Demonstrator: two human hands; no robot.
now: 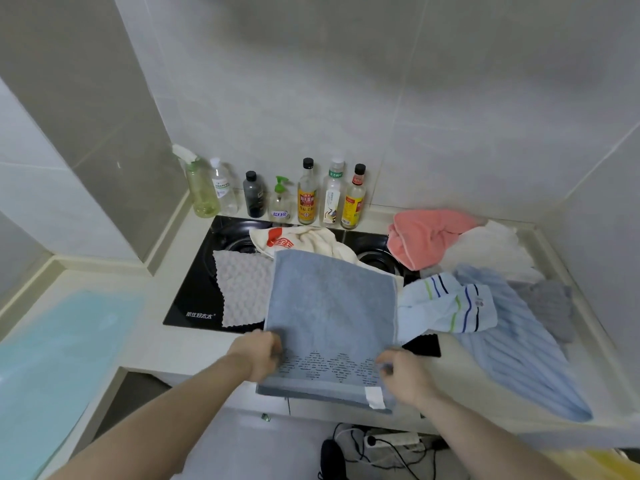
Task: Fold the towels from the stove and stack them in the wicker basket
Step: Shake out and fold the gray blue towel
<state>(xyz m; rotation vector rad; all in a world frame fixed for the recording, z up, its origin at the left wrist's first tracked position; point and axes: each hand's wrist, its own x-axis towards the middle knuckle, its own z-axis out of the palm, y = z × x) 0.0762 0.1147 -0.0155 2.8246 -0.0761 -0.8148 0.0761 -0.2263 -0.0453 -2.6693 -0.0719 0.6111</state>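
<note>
A grey-blue towel (329, 306) with a dark patterned band and a white tag lies spread over the front of the black stove (194, 299), its near end hanging past the counter edge. My left hand (258, 353) grips its left edge and my right hand (403, 372) pinches its right edge near the pattern. More towels lie around it: a grey textured cloth (242, 289), a cream towel with red print (298, 239), a pink one (424, 237), a white one (485, 251), a striped light one (446, 303), a ribbed light-blue one (519, 351) and a grey one (550, 303). No wicker basket is in view.
Several bottles (308, 195) stand in a row against the tiled back wall behind the stove. A light-blue mat (59, 358) covers the counter at the left. Cables and a power strip (391, 441) lie on the floor below the counter edge.
</note>
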